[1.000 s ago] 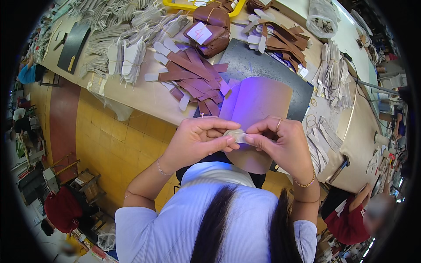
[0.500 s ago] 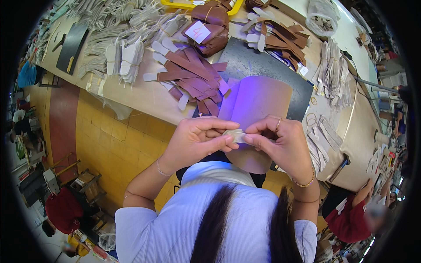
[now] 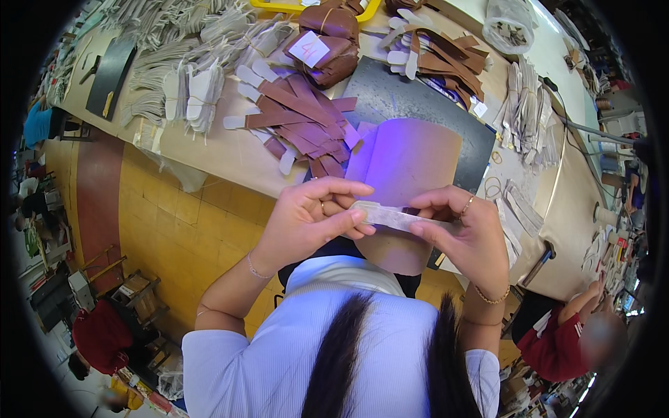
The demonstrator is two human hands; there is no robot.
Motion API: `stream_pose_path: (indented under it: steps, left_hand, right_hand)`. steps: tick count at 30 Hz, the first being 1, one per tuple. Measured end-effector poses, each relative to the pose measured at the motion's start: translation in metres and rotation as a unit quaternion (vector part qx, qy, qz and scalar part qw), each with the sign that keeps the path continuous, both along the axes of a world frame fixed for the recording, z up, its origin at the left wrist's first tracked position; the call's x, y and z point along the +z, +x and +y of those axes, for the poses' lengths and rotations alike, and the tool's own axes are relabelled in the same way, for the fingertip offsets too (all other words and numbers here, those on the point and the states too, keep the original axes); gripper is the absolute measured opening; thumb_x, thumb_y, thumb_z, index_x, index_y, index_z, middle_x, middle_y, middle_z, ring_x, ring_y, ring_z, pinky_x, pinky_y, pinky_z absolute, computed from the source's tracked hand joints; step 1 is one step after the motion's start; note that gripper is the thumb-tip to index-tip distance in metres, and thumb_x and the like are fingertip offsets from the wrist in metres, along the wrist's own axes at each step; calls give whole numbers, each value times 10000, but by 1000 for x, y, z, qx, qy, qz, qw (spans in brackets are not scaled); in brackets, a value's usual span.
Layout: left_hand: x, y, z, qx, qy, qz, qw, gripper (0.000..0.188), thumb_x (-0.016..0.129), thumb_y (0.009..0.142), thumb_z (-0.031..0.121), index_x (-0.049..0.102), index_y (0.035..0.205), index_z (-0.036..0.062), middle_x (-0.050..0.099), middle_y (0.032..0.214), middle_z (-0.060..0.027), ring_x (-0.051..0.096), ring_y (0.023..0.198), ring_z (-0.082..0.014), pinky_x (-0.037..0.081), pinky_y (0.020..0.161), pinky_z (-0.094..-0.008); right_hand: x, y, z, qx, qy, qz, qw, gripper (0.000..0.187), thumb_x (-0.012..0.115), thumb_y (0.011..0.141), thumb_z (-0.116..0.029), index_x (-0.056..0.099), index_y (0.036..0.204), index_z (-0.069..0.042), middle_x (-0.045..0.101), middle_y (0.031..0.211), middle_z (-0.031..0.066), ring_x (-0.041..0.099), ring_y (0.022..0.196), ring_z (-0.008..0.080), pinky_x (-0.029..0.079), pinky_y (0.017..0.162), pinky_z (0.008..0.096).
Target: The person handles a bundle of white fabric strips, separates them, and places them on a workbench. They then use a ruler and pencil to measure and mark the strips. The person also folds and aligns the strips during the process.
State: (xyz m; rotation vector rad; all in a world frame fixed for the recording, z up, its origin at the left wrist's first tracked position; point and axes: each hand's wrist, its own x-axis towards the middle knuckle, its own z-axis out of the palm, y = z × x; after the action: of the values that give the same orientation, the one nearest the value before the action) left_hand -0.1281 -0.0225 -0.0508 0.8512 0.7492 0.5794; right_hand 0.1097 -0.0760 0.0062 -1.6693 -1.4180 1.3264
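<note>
Pinching a pale strip (image 3: pixel 391 217)

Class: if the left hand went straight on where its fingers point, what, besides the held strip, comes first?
Probably the right hand, holding the same strip; the brown sheet seems lower, though depth is unclear.

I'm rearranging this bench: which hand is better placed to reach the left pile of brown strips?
Probably the left hand: it is nearer the brown strips, the right hand being by the right edge of the curved sheet. Both hands touch the pale strip.
</note>
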Motion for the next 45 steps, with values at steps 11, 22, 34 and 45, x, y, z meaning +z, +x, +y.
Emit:
stream_pose_path:
  steps: [11,22,34,45]
  left_hand:
    - [-11,0,1,22,-24,-5,999,382,658,915,-41,567,1283,-89,701,955,-185,740,821,-242,626,723,-301]
    - [-36,0,1,13,-17,-28,999,371,660,948,15,552,1298,-48,674,945,-105,713,819,-156,589,705,-240]
    - [-61,10,0,17,-57,-59,996,453,675,925,-16,464,1325,17,669,934,-103,692,827,-145,578,719,-244]
    - [-68,14,-2,23,-86,-96,991,469,670,928,-22,397,1304,43,669,936,-123,690,828,-168,576,756,-275]
  right_hand:
    - [-13,1,-6,-50,-2,3,999,241,773,840,-73,695,1058,-3,676,796,72,636,714,123,520,685,266]
    - [-10,-10,-4,-57,25,-67,996,232,746,820,-17,691,1045,4,584,737,-22,511,665,45,430,617,209]
    - [-12,-13,-3,-55,34,-106,992,302,755,790,-19,672,1080,-27,548,695,-18,495,638,61,401,589,221]
    - [-10,-15,-2,-68,12,-109,992,318,769,785,-17,666,1085,-26,552,697,-21,500,644,53,402,598,209]
